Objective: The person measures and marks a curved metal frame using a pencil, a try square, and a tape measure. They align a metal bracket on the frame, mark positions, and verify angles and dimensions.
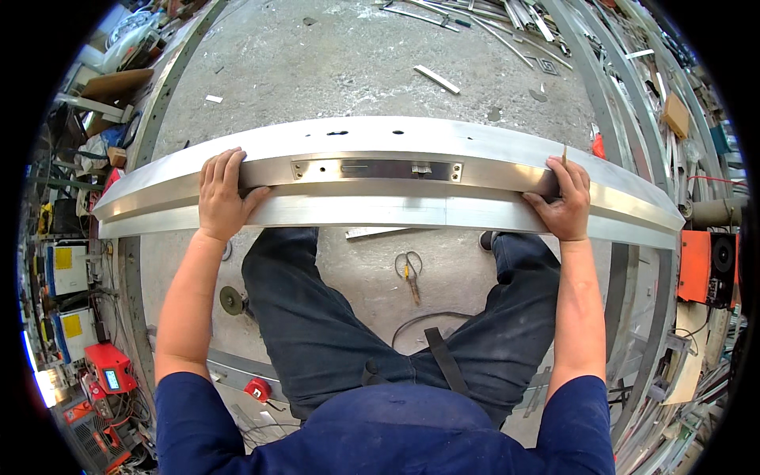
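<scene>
Left of centre: left hand (pixel 224 196) clamped on the aluminium profile (pixel 356 208), which spans mid-frame. Centre: lock faceplate (pixel 378 170) set in it. Right of centre: right hand (pixel 566 198), likewise clamped. Probably steadying; best with even pressure, fingertips off sharp edges.

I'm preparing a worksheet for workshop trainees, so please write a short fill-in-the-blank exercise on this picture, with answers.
1. Counting the left hand and the right hand, ____ hands touch the metal profile.
2. The narrow plate lies ____ the hands.
3. In the picture, the scissors lie to the ____ of the round disc.
4. The colour of the shirt is ____.

Missing words: two; between; right; blue.
</scene>
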`<action>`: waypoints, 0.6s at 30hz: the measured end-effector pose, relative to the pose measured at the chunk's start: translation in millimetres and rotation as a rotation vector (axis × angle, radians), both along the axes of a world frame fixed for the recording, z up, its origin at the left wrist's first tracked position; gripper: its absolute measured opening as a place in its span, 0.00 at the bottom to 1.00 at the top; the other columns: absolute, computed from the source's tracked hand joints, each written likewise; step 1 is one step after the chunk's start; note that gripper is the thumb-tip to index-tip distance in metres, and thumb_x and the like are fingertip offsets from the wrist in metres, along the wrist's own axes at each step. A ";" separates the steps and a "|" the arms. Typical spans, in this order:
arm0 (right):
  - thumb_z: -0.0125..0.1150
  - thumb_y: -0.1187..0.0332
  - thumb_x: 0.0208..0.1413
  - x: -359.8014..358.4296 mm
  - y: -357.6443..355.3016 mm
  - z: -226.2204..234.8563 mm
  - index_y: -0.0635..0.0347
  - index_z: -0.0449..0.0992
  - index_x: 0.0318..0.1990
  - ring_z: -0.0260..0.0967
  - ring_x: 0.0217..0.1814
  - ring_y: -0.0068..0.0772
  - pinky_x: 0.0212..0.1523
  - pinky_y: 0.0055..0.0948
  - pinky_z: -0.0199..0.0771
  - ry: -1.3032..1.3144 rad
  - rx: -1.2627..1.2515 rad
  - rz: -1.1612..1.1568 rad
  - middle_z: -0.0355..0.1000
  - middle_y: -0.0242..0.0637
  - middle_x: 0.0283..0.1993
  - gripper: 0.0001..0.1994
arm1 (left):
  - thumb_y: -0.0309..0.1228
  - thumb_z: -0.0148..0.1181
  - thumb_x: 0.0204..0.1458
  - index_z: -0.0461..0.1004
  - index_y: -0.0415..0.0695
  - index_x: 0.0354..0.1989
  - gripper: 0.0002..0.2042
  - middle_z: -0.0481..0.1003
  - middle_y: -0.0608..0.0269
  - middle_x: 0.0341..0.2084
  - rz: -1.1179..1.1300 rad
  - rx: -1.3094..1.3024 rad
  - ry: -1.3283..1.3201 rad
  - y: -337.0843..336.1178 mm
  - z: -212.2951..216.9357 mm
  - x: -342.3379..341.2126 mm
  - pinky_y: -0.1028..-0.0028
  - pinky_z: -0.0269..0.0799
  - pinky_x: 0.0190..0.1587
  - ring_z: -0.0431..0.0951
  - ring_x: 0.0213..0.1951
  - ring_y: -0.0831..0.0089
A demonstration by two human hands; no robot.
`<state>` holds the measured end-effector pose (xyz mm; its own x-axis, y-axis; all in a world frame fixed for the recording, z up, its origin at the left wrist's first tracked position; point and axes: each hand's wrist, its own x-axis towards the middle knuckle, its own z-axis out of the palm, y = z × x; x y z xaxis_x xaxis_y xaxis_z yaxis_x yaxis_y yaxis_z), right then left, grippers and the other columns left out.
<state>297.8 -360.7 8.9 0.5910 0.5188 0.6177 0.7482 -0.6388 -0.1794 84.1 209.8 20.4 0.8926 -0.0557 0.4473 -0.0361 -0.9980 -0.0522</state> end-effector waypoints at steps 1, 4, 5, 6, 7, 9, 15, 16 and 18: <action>0.87 0.56 0.34 0.6 1.5 -1.6 0.57 0.82 0.55 0.74 0.60 0.51 0.64 0.47 0.71 0.000 0.006 0.002 0.80 0.42 0.55 0.36 | 0.43 0.78 0.45 0.71 0.45 0.65 0.37 0.74 0.56 0.60 -0.005 -0.032 -0.019 2.1 -3.4 -1.4 0.55 0.64 0.69 0.70 0.64 0.51; 0.87 0.57 0.34 -0.1 0.4 -0.6 0.57 0.81 0.55 0.73 0.61 0.51 0.64 0.48 0.70 0.005 -0.004 -0.004 0.80 0.42 0.56 0.36 | 0.42 0.79 0.44 0.72 0.45 0.64 0.37 0.75 0.56 0.60 0.008 -0.058 -0.054 -0.4 -5.2 -2.0 0.55 0.66 0.68 0.71 0.63 0.51; 0.87 0.56 0.34 -0.5 2.8 -0.9 0.57 0.81 0.55 0.73 0.61 0.51 0.65 0.48 0.70 0.014 -0.004 -0.005 0.80 0.42 0.56 0.36 | 0.42 0.79 0.44 0.72 0.45 0.63 0.37 0.75 0.56 0.60 -0.004 -0.080 -0.066 0.3 -4.5 -2.8 0.55 0.66 0.68 0.72 0.63 0.52; 0.86 0.56 0.34 -0.2 4.6 0.1 0.57 0.81 0.55 0.73 0.61 0.51 0.65 0.48 0.69 0.021 -0.005 -0.005 0.80 0.42 0.56 0.36 | 0.42 0.79 0.43 0.73 0.44 0.63 0.37 0.76 0.57 0.60 -0.015 -0.102 -0.077 1.0 -5.5 -2.4 0.55 0.67 0.67 0.72 0.62 0.52; 0.86 0.56 0.35 -1.3 4.2 2.7 0.57 0.81 0.55 0.73 0.62 0.51 0.66 0.49 0.68 0.020 -0.010 -0.013 0.79 0.42 0.56 0.36 | 0.42 0.80 0.43 0.73 0.44 0.62 0.36 0.76 0.57 0.59 -0.025 -0.124 -0.090 1.4 -6.6 -1.5 0.56 0.67 0.67 0.73 0.62 0.52; 0.86 0.56 0.36 -6.4 6.7 5.4 0.57 0.81 0.56 0.72 0.62 0.52 0.68 0.50 0.66 0.023 -0.011 -0.013 0.79 0.43 0.57 0.36 | 0.41 0.80 0.42 0.74 0.44 0.61 0.36 0.77 0.57 0.59 -0.032 -0.122 -0.105 3.2 -6.3 -2.2 0.56 0.68 0.66 0.74 0.61 0.52; 0.85 0.57 0.38 -9.0 8.8 -1.0 0.57 0.80 0.58 0.71 0.64 0.52 0.74 0.53 0.61 0.029 -0.001 -0.043 0.78 0.43 0.59 0.36 | 0.41 0.81 0.42 0.75 0.44 0.60 0.35 0.78 0.58 0.58 -0.027 -0.122 -0.114 3.5 -2.9 -1.4 0.56 0.68 0.66 0.75 0.61 0.53; 0.85 0.56 0.38 -9.1 9.7 -0.5 0.56 0.80 0.58 0.71 0.64 0.52 0.74 0.53 0.60 0.029 0.000 -0.043 0.78 0.43 0.59 0.36 | 0.42 0.81 0.42 0.75 0.44 0.60 0.36 0.78 0.58 0.58 -0.018 -0.125 -0.108 3.9 -3.3 -3.5 0.56 0.67 0.67 0.74 0.61 0.54; 0.84 0.55 0.39 -9.3 10.3 -0.3 0.56 0.79 0.58 0.70 0.65 0.52 0.74 0.54 0.60 0.028 -0.012 -0.048 0.77 0.43 0.59 0.35 | 0.43 0.81 0.41 0.74 0.44 0.60 0.36 0.77 0.58 0.58 -0.010 -0.140 -0.103 5.4 -5.1 -4.2 0.56 0.65 0.69 0.74 0.62 0.54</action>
<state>288.5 -350.4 8.6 0.6327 0.4967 0.5941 0.7112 -0.6763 -0.1919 79.9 215.2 15.4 0.8415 0.0045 0.5402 -0.0478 -0.9954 0.0828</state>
